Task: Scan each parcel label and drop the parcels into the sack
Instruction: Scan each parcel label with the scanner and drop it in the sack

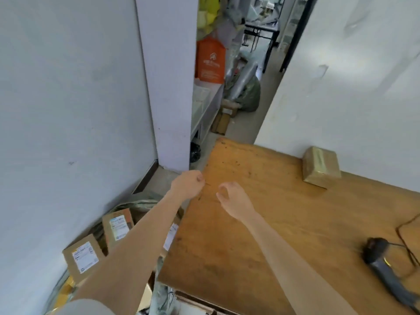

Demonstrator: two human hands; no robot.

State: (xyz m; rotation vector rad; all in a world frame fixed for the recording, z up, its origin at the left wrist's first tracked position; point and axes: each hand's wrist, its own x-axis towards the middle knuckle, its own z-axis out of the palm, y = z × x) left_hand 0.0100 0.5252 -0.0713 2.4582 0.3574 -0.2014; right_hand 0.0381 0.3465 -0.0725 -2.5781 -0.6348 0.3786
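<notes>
Presently held both arms out over the left end of the worn orange-brown wooden table [261, 235]. Had the left hand [186, 184] clenched into a fist right at the table's left edge, fingers curled tight, nothing inside. Had the right hand [233, 197] just beside it, over the boards, fingers half curled and thumb arched toward the forefinger in a loose ring, with a gap between them and nothing in the grasp. Could not tell whether either hand touched the wood; did not have them touching each other. Found the small brown tape-wrapped box-shaped parcel [320, 167] well apart from both hands, off to the right and farther back, sitting flat on the table with its rear side against the white wall [341, 87]. Could not make out a label on the faces turned this way. Noted the black handheld barcode scanner [384, 258] lying on its side near the table's right end, beyond the right forearm and well away from either hand. Spotted, down on the floor left of the table and beneath the left forearm, the grey-green woven sack [143, 202] with its mouth open, holding flat brown cardboard parcels [83, 255] with white printed labels facing up, some partly hidden behind the arm.
</notes>
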